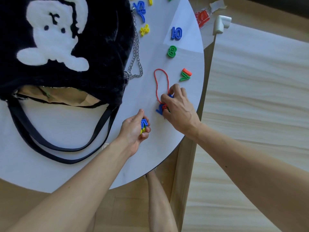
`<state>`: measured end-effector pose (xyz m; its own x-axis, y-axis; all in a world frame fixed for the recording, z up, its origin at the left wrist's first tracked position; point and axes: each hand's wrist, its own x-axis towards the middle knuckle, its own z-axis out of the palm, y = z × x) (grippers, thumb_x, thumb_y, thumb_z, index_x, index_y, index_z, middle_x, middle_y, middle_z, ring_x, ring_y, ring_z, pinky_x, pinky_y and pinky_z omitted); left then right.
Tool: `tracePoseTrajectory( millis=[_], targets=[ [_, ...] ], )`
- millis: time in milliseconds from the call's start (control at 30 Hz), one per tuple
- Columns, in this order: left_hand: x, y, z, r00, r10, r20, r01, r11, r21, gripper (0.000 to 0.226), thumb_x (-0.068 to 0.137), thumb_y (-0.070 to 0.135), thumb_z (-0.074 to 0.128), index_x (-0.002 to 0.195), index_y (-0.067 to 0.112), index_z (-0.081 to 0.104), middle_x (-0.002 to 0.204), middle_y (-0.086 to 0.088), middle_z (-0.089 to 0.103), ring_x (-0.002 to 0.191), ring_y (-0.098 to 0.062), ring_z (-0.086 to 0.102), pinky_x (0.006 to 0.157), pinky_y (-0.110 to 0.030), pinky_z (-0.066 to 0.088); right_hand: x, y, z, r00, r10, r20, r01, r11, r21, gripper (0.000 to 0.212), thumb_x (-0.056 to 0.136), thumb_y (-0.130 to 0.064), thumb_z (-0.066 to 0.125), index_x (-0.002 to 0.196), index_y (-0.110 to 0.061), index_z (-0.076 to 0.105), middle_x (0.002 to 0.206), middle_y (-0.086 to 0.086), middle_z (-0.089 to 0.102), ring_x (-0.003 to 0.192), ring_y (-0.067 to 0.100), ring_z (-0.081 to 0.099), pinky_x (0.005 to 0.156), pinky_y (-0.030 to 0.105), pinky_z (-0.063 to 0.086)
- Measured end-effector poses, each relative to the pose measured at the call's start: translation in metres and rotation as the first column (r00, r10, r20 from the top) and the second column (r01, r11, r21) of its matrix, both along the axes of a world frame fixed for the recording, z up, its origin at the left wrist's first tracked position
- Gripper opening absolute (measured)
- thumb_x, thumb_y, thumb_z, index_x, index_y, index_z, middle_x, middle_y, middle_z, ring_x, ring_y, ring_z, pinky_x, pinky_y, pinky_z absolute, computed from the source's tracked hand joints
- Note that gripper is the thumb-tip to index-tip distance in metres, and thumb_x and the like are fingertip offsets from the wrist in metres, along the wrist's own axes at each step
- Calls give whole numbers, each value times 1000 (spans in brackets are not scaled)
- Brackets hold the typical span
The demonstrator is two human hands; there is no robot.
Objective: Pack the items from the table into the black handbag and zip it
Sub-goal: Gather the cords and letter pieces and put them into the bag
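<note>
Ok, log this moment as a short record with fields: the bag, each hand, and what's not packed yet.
bag: black handbag, lying on the white table, zip open
left hand: closed around blue and yellow pieces
right hand: gathering pieces at the end of the red string
loose on table: blue 10, green 8, red and green pieces, more near the far edge

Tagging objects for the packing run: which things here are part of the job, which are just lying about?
Job:
black handbag, unzipped
blue 10
green 8
red string
pieces in left hand
pieces under right hand

Lying about:
red object off the table
white corner guard
</note>
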<state>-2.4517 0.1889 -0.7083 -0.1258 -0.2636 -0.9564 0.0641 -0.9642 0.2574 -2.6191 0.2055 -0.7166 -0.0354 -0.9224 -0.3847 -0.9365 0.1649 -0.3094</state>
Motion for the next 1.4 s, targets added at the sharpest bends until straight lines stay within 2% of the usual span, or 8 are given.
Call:
tracePoseTrajectory(
  millis=[300, 367, 467, 600, 700, 967, 1167, 1400],
  targets=[
    [-11, -8, 6, 999, -27, 29, 28, 999, -31, 39, 102, 39, 49, 83, 10, 66, 69, -6, 64, 53, -14, 63, 47, -22, 51, 4, -7, 18, 813, -416, 408, 404, 907, 122, 7, 86, -17, 72, 91, -20, 68, 102, -3, 47, 98, 18, 58, 78, 32, 57],
    [-14, -10, 8, 999, -3, -40, 3, 1000, -5, 40, 104, 37, 47, 85, 9, 69, 74, -7, 66, 61, -18, 66, 50, -23, 53, 8, -11, 35, 748, -441, 496, 432, 891, 140, 7, 84, -14, 72, 89, -18, 71, 98, -5, 49, 94, 16, 61, 77, 42, 59],
    [-14, -13, 15, 963, 70, -260, -63, 997, 35, 40, 103, 38, 46, 89, 16, 76, 88, -6, 72, 71, -14, 71, 59, -26, 58, 21, -12, 65, 758, -322, 567, 325, 940, 100, 12, 79, -11, 70, 88, -19, 73, 97, -2, 53, 87, 10, 59, 68, 25, 55],
    [-8, -18, 22, 837, 219, -501, -158, 974, 162, 72, 102, 58, 27, 80, 16, 81, 87, -5, 76, 79, -15, 74, 64, -26, 58, 40, -8, 96, 932, -71, 355, 47, 996, 75, 27, 78, -7, 63, 97, -23, 72, 105, -5, 54, 94, 13, 53, 73, 33, 51],
    [-3, -19, 27, 827, 201, -525, -147, 979, 144, 68, 102, 56, 31, 76, 17, 79, 80, -2, 73, 76, -14, 72, 65, -25, 58, 50, -7, 105, 977, 18, 212, -33, 997, 66, 40, 83, -8, 58, 119, -24, 63, 111, -7, 61, 107, 16, 48, 76, 42, 51],
    [31, -25, 43, 894, 76, -441, -123, 989, -80, 26, 98, 31, 55, 88, 18, 74, 77, 2, 68, 66, -9, 66, 57, -22, 53, 69, -2, 119, 947, 75, 312, -17, 982, -186, 25, 87, -14, 70, 112, -17, 72, 109, -5, 67, 101, 19, 55, 82, 34, 49],
    [92, -36, 54, 894, 94, -438, -180, 971, -159, 29, 100, 29, 50, 77, 15, 61, 77, 0, 61, 57, -11, 51, 49, -20, 41, 96, -44, 119, 865, -99, 493, 263, 924, -276, 14, 95, -18, 62, 106, -15, 70, 101, -6, 61, 95, 10, 59, 81, 10, 36],
    [170, -52, 59, 881, 109, -460, -223, 954, -201, 23, 92, 32, 55, 74, 17, 61, 77, 2, 56, 57, -10, 46, 48, -20, 37, 172, -125, 81, 928, 112, 356, 0, 953, -302, 50, 80, -32, 69, 125, -16, 57, 113, 0, 52, 105, 20, 51, 92, 36, 43]
  ],
)
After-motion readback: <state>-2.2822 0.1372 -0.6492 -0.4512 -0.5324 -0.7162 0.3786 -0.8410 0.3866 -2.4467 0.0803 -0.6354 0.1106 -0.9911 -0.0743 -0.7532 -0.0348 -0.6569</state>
